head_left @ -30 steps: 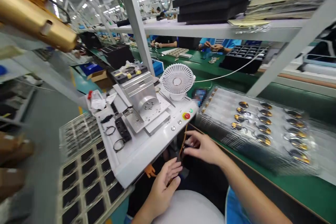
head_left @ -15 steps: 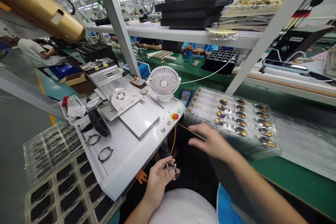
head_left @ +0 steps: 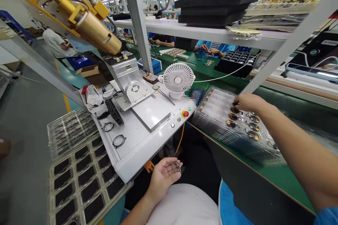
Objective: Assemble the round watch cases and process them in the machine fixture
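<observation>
My left hand is low in front of my lap, palm up, with its fingers curled around a thin metal ring. Over the clear plastic tray on the right, my right hand reaches out with fingertips pinched at a dark round lens-like piece. The fingers partly cover that piece; whether it is lifted cannot be told. Similar dark pieces with amber reflections and thin curved ends, such as one nearby lens-like piece, lie in rows on the tray.
A white machine bench carries a fan, tweezers, two dark rings and a red stop button. A gold cylinder hangs above. Black-pocketed trays stand left. A co-worker's hands show beyond the shelf.
My right hand has moved right and forward, from beside the tray to the pieces on it. My left hand still holds the ring. The view has shifted, so the bench appears further right.
</observation>
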Available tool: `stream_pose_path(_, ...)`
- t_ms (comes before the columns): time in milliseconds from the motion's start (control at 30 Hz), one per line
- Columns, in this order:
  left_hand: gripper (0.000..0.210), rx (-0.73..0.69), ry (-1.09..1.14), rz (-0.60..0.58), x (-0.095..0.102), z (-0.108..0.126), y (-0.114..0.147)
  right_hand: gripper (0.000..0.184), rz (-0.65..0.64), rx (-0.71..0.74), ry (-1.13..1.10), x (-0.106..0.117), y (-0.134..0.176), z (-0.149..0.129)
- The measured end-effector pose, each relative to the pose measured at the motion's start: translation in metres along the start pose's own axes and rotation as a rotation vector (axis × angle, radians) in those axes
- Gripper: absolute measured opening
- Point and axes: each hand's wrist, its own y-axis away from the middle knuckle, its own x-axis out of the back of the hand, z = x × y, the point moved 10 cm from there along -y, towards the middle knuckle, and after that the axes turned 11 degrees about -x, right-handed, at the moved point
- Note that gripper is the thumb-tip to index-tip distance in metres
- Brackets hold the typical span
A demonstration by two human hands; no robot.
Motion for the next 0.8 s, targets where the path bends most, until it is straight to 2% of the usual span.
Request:
stream_pose_path(167, 0.043, 0.022, 0.007, -0.023, -0.006, 0.003, 0.001, 0.017, 0.009, 0.012, -0.062, 0.002, 0.001, 0.001)
stream_pose_path(333, 0.044, 0.019, 0.034, -0.012, -0.003, 0.004, 0.003, 0.011, 0.091, -0.174, -0.181, 0.027, 0.018, 0.014)
stream_pose_path(433, 0.046, 0.019, 0.036, 0.001, 0.004, 0.003, 0.004, 0.021, 0.117, -0.298, -0.292, 0.035, 0.037, 0.021)
stream_pose_path(500, 0.048, 0.028, 0.033, -0.006, 0.004, 0.004, 0.003, 0.028, 0.098, -0.346, -0.375, 0.029, 0.055, 0.013)
stream_pose_path(600, 0.055, 0.031, 0.015, -0.097, -0.011, 0.013, -0.002, 0.036, -0.039, -0.261, -0.731, 0.001, 0.090, -0.036)
stream_pose_path(700, 0.065, -0.052, 0.026, -0.223, -0.037, 0.036, -0.009, 0.039, -0.222, -0.027, -1.159, -0.029, 0.137, -0.119)
stream_pose_path(800, 0.081, -0.137, 0.033, -0.312, -0.055, 0.059, -0.013, 0.032, -0.299, 0.139, -1.310, -0.050, 0.182, -0.184)
